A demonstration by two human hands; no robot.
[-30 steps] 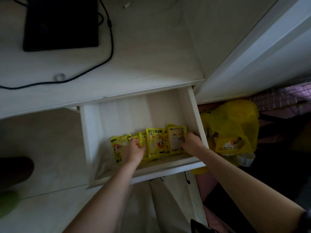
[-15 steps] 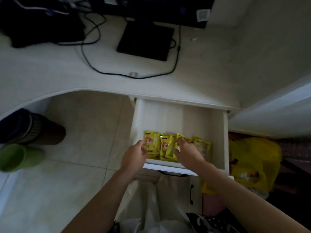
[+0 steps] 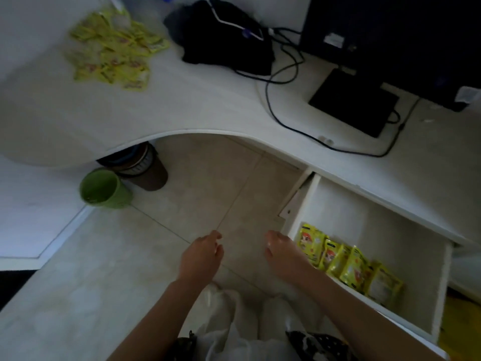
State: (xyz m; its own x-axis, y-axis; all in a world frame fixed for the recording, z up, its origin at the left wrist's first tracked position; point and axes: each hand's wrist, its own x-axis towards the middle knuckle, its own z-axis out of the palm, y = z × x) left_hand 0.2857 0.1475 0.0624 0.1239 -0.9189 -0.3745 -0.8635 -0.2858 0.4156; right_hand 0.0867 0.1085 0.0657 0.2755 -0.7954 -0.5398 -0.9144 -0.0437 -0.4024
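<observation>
An open white drawer under the desk holds a row of several yellow packets standing along its front. A loose heap of the same yellow packets lies on the white desk at the far left. My left hand hovers over the tiled floor, fingers loosely curled, holding nothing. My right hand hangs just left of the drawer's near corner, also loosely curled with nothing in it.
On the desk sit a black bag, a monitor on a black base, and black cables. Under the desk stand a green cup and a brown bin. White cloth lies at my knees.
Both hands have left the drawer's packets and moved left over the floor, holding nothing. The view has swung left, bringing the heap of packets on the desk into sight.
</observation>
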